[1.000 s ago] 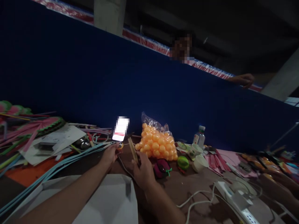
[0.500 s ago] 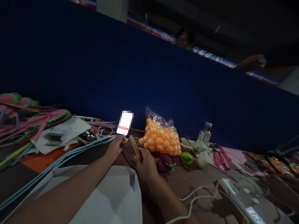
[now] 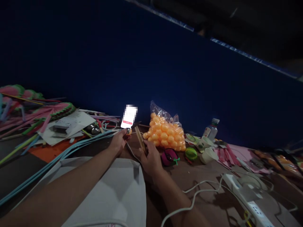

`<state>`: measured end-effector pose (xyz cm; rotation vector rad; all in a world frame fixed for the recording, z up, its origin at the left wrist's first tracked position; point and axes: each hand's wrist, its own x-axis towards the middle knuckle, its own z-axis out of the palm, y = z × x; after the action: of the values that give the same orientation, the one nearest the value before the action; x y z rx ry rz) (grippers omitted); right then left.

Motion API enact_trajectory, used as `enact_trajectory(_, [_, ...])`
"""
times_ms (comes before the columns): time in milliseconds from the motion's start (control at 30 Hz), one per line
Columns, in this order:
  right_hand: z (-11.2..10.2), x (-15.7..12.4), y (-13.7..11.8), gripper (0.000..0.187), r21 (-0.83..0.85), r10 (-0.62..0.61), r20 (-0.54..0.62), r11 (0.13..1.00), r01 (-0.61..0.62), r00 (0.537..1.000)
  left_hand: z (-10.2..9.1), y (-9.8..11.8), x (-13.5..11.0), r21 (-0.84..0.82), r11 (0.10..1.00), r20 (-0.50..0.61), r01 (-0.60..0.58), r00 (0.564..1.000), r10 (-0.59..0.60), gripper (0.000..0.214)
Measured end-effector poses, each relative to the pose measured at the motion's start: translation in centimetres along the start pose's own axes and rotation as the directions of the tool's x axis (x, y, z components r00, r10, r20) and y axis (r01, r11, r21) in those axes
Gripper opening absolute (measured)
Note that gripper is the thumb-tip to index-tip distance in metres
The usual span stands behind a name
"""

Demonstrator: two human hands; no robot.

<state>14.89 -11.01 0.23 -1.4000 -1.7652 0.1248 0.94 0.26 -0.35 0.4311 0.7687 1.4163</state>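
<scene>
My left hand [image 3: 117, 143] pinches a small round ball [image 3: 128, 131], orange with a dark shiny top, between thumb and fingertips. Just beyond it a lit phone [image 3: 127, 123] leans upright. Held in the closed fingers of my right hand [image 3: 152, 158] is a flat, light brown strip like a wooden stick [image 3: 139, 138], pointing up and slightly left. A clear bag of orange balls [image 3: 167, 133] stands behind that hand. To the right of it sit a purple pouch [image 3: 169, 157] with a green tie and a green round item [image 3: 190, 154].
Blue tubes [image 3: 78, 143] and papers [image 3: 71, 126] crowd the left side. A white sheet-like thing [image 3: 111, 192] lies under my forearms. Rightward are cups [image 3: 209, 156], a bottle [image 3: 211, 130] and a power strip [image 3: 253, 205] with white cables. A dark blue partition [image 3: 142, 63] rises behind.
The view has tipped down a little, so everything sits higher. The ball in my left hand shows more clearly above the fingers. The other person's hand beyond the partition has gone from view.
</scene>
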Motion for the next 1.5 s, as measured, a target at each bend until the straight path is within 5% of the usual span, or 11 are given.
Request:
enact_trajectory(100, [0.11,-0.02,0.04,0.039,-0.015,-0.013,0.044,1.000,0.014,0.999,0.00,-0.06,0.02,-0.009,1.000,0.011,-0.006,1.000,0.006,0.008])
enact_trajectory(367, [-0.21,-0.07,-0.41,0.035,0.041,-0.015,-0.089,0.999,0.019,0.996,0.01,0.16,-0.38,-0.030,0.999,0.076,-0.022,0.997,0.025,0.010])
enact_trajectory(567, [-0.05,-0.15,-0.43,0.038,-0.013,-0.041,0.061,0.999,0.042,0.997,0.00,0.37,-0.34,-0.024,1.000,0.006,0.013,1.000,-0.013,0.007])
enact_trajectory(767, [-0.39,-0.03,-0.65,0.036,0.035,-0.034,-0.073,0.999,0.037,0.997,-0.17,0.37,-0.54,-0.049,0.999,0.110,-0.008,0.994,0.013,0.009])
enact_trajectory(967, [-0.01,-0.16,-0.21,0.037,-0.021,-0.052,0.041,0.998,0.053,0.998,-0.12,0.40,-0.40,-0.063,0.998,0.042,0.029,0.999,-0.027,0.006])
enact_trajectory(1167, [-0.35,-0.07,-0.45,0.037,0.028,-0.051,-0.051,0.998,0.053,0.997,0.18,0.59,-0.65,-0.060,0.996,0.036,0.059,0.998,-0.057,0.012])
enact_trajectory(1333, [-0.28,-0.10,-0.46,0.037,-0.028,-0.038,0.068,0.999,0.040,0.997,0.14,0.46,-0.43,-0.088,0.994,-0.016,0.070,0.997,-0.071,0.017])
enact_trajectory(1500, [-0.41,-0.08,-0.64,0.036,0.014,-0.061,-0.055,0.998,0.062,0.997,0.19,0.44,-0.53,-0.060,0.997,0.025,0.042,0.999,-0.041,0.012])
